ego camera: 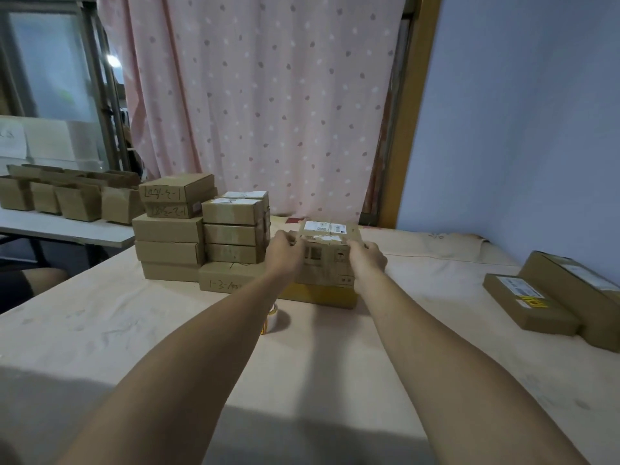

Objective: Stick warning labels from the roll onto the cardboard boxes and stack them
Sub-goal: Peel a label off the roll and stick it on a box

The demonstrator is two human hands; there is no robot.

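A cardboard box [327, 255] with white shipping labels on top sits on a flatter box with a yellow front [318, 295] at the table's middle. My left hand [285, 253] grips its left side and my right hand [367, 256] grips its right side, both arms stretched out. The label roll [273, 318] stands on the table just under my left forearm, partly hidden. Left of the held box is a pile of several cardboard boxes [201, 234], some with handwriting.
Two long boxes [550, 297] lie at the table's right edge, one bearing a yellow warning label. A side table at the left carries brown paper bags [67, 199]. A pink dotted curtain [261, 95] hangs behind. The table [134, 330] has a pale cloth.
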